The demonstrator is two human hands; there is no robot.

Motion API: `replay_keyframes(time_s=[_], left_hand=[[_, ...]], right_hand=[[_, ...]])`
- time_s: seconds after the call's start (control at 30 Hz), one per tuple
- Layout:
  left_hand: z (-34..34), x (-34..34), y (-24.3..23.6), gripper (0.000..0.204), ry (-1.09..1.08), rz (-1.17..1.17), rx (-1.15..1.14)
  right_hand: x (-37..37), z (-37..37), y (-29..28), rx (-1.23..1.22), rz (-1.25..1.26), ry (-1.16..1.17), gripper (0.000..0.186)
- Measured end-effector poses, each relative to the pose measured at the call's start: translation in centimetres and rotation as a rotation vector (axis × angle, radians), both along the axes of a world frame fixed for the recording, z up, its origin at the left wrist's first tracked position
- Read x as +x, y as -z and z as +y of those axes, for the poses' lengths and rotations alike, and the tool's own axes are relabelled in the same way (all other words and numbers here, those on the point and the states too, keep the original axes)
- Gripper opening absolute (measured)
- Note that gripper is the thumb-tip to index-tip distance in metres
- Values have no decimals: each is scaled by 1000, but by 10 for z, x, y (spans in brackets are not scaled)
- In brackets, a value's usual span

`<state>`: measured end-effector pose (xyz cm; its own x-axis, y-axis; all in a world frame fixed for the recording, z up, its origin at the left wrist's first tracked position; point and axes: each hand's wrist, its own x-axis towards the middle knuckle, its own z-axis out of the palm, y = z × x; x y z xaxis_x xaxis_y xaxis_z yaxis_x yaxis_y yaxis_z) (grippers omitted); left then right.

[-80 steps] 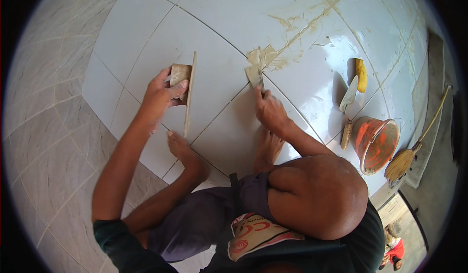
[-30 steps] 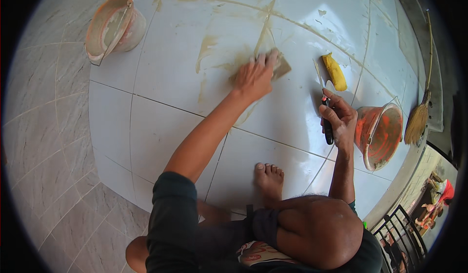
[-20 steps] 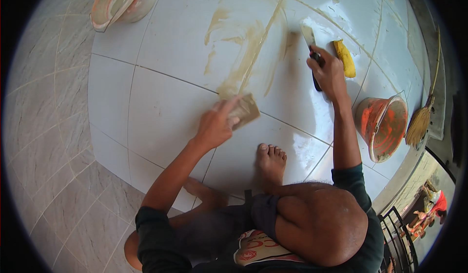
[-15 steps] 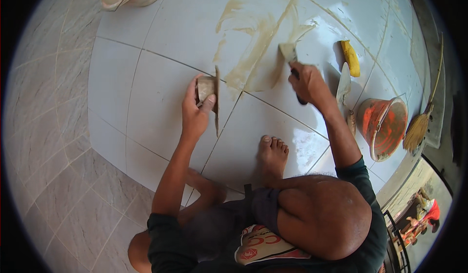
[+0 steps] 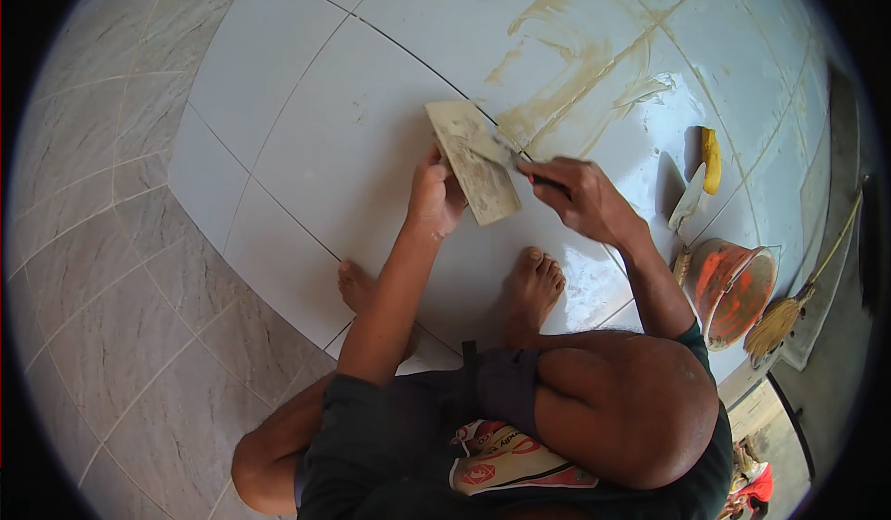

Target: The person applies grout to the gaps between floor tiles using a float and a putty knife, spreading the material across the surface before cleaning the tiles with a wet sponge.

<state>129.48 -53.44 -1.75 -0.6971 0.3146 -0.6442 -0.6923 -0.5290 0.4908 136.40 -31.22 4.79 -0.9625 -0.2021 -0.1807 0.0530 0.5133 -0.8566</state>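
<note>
Left hand (image 5: 434, 195): I am gripping the flat board (image 5: 473, 160).
Right hand (image 5: 580, 200): I am grasping the scraper (image 5: 516, 156), wiping grout onto it.
Next: probably needing a steady stroke along the joint.

Head camera looks steeply down, close over the tiled floor (image 5: 306, 149).

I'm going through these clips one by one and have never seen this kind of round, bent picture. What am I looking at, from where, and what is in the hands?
There is no machine here: a person squats barefoot on a pale tiled floor, filmed by a wide fisheye camera worn on their own head and looking down, so straight tile joints bend near the rim. The left hand holds a flat grey board smeared with paste. The right hand holds a small dark-handled scraper against that board. Tan paste streaks run along the joints beyond. To the right lie an orange bucket, a trowel, a yellow object and a straw broom.
</note>
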Motion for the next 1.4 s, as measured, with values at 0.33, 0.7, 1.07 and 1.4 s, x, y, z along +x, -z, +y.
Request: replay_keyframes(time_s=[0.33,0.7,1.07,1.4], left_hand=[[-73,13,-18,39,179,-64,-89],[-33,-61,-100,44,333,97,-338],[180,116,-141,60,597,241,-335],[313,146,-269,62,1034,356,-595]], right_hand=[[-26,-38,63,535,228,-10,33],[-3,0,41,593,78,96,27],[287,341,-90,21,126,599,43],[531,518,-182,1035,-473,959,25]])
